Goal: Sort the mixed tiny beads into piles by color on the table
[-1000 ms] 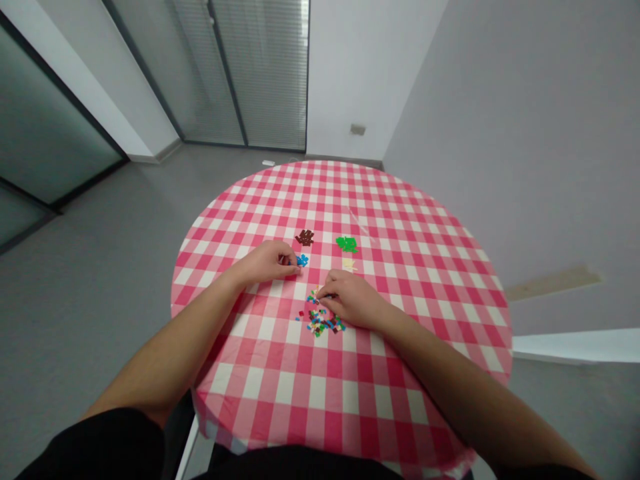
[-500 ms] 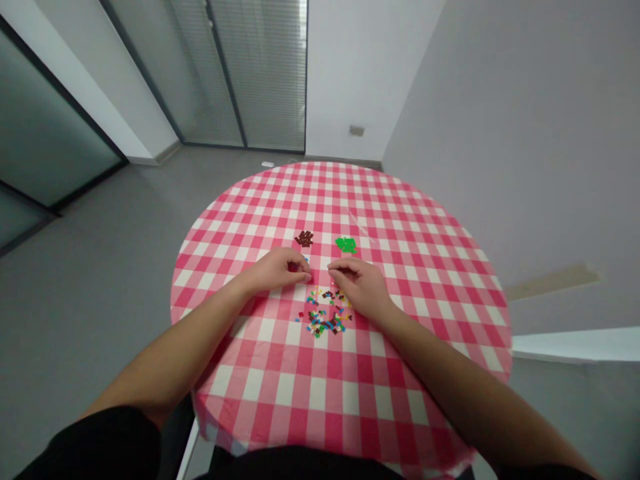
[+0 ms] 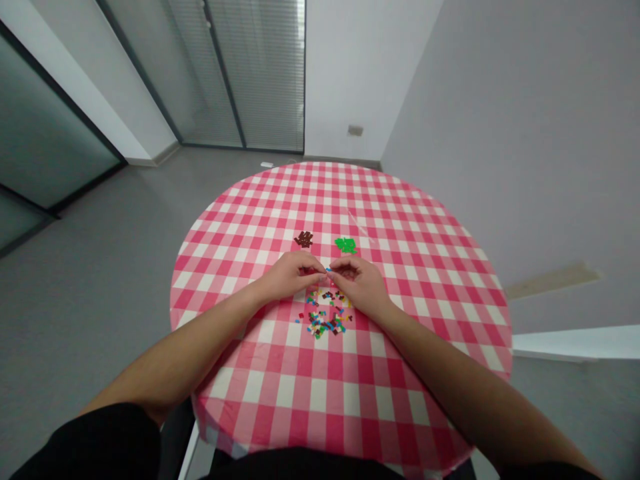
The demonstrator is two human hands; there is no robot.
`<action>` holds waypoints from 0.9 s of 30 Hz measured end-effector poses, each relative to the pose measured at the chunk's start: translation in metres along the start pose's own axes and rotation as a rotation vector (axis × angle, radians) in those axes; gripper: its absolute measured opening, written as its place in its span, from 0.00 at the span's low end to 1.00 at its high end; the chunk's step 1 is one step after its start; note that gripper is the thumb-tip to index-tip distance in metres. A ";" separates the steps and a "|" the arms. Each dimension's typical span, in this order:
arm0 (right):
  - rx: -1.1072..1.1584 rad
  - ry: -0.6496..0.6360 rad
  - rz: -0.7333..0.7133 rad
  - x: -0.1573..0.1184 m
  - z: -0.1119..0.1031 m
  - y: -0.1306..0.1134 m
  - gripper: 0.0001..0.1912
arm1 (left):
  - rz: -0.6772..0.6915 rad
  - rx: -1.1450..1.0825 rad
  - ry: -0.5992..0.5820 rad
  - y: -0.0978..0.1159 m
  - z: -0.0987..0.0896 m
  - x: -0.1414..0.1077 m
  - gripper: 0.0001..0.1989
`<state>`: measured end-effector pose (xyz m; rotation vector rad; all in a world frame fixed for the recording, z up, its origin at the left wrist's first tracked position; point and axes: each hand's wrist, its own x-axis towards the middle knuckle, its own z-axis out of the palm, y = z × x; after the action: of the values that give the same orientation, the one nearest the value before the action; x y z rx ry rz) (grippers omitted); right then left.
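My left hand [image 3: 294, 275] and my right hand [image 3: 364, 287] meet over the middle of the table, fingertips pinched and almost touching. Between them shows a tiny blue toy brick [image 3: 328, 270]; the fingers hide most of it, and both pinches seem to be on it. Just nearer to me lies a loose scatter of tiny mixed-colour bricks [image 3: 325, 324], in blue, green, brown, yellow, white and red. Beyond my left hand is a small heap of brown bricks [image 3: 304, 239]. A heap of green bricks [image 3: 345, 245] lies beyond my right hand.
A red-and-white checked cloth [image 3: 340, 393] covers the round table. Glass partitions [image 3: 265, 73] with blinds stand behind it, and a pale wall [image 3: 525, 133] rises on the right. A small white object [image 3: 267, 165] lies on the floor past the far edge.
My left hand has moved right, bringing its fingertips up to those of my right hand. A bit of blue now shows between them. The right hand and the heaps have hardly moved.
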<state>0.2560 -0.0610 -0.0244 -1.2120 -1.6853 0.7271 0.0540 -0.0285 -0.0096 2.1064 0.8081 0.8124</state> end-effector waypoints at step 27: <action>0.057 0.027 0.032 -0.001 -0.001 0.003 0.06 | -0.181 0.246 0.182 -0.025 -0.062 -0.008 0.09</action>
<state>0.2578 -0.0613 -0.0268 -1.2062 -1.6159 0.7700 -0.0046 0.0040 0.0016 2.1513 1.2323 0.8498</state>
